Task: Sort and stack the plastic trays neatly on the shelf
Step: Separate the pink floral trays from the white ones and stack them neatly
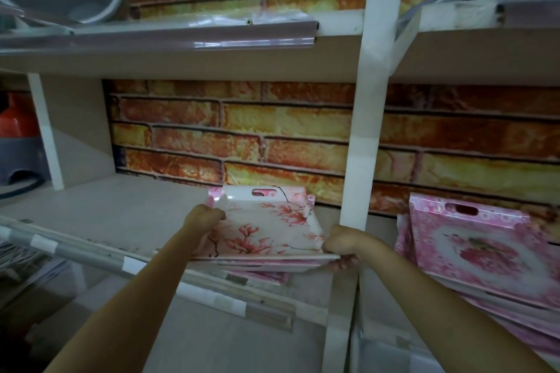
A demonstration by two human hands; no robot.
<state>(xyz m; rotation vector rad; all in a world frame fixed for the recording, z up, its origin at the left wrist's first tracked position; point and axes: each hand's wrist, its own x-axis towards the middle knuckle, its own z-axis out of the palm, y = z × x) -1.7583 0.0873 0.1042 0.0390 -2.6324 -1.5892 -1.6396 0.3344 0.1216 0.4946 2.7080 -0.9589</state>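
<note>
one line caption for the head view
Both hands, left and right, grip a floral tray on the shelf.

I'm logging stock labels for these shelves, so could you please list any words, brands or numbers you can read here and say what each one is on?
None can be read.
Floral tray, held by the left hand and right hand: flower print only.
Pink trays: pattern only.
White tags on the shelf rail: blank or too blurred.

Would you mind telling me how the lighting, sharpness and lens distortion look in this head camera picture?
Head view: dim, warm light; wide-angle bending curves the white post and shelf edges; glare streaks the glossy strip on the upper shelf; the flowered tray and both hands' grip on it look soft, and the corners are blurrier.
</note>
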